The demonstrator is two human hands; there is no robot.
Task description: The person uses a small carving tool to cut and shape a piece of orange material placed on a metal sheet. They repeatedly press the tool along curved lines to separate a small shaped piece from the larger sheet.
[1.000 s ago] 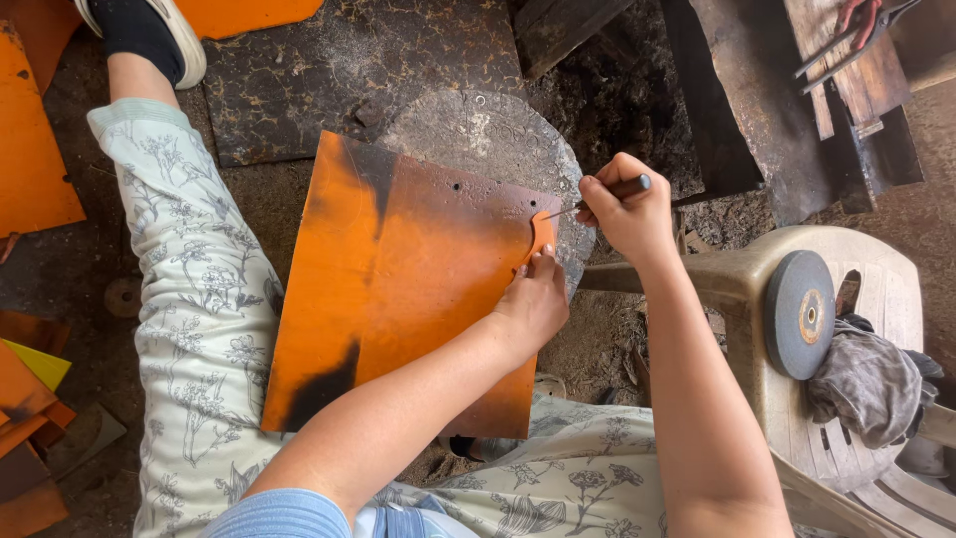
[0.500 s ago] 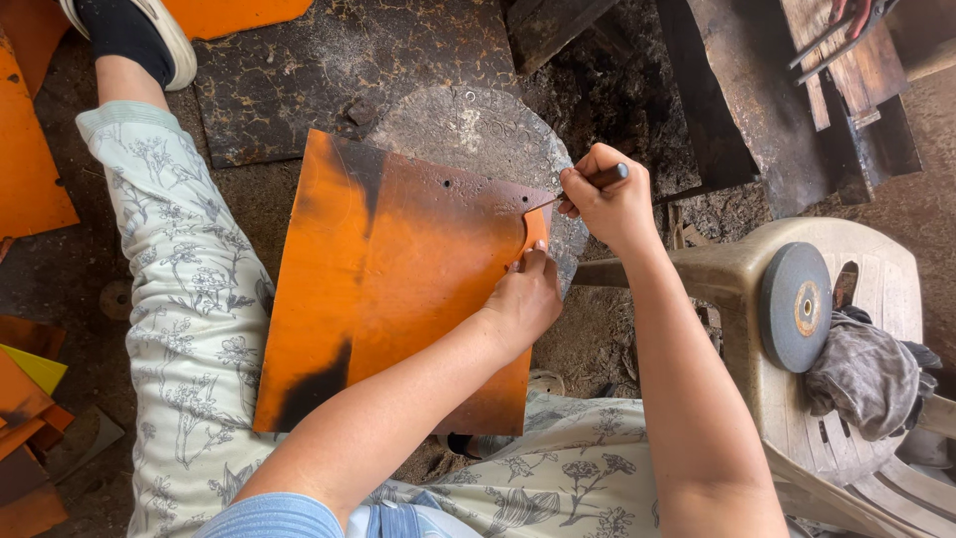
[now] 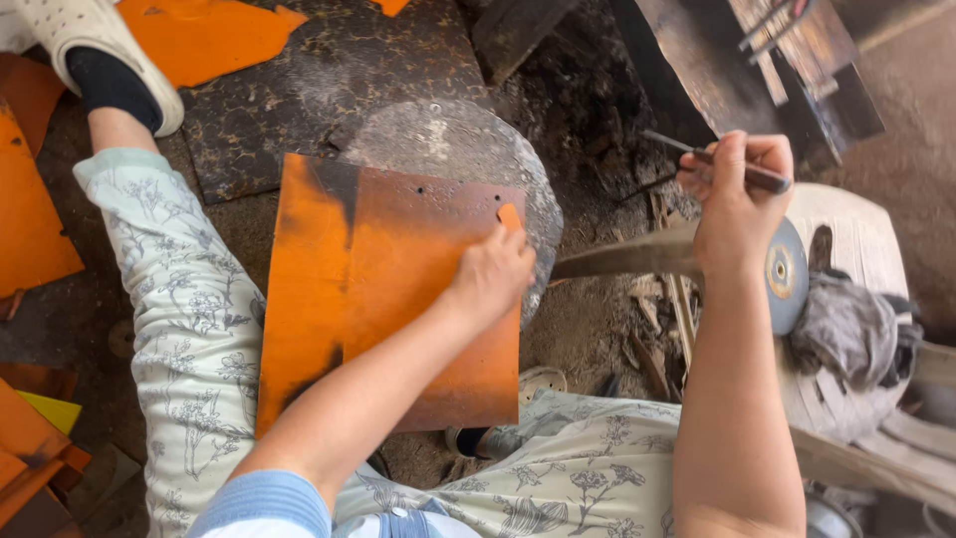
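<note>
An orange metal sheet (image 3: 378, 289) with dark scorch marks and small holes lies across my lap and over a round grey stone slab (image 3: 448, 149). My left hand (image 3: 490, 274) presses flat on the sheet near its right edge, the thumb by a small orange tab. My right hand (image 3: 735, 194) is lifted off to the right, away from the sheet, and grips a thin metal scriber-like tool (image 3: 712, 159) whose point aims up and left.
A white plastic chair (image 3: 856, 259) at right carries a grinding disc (image 3: 782, 274) and a grey rag (image 3: 851, 334). Orange sheet offcuts (image 3: 204, 35) lie at the top left and left edge. My leg (image 3: 169, 299) stretches along the left. Dark slabs lie beyond.
My right hand with the tool has lifted off the sheet's upper right edge and swung right, over the chair. The left hand stays pressed on the sheet.
</note>
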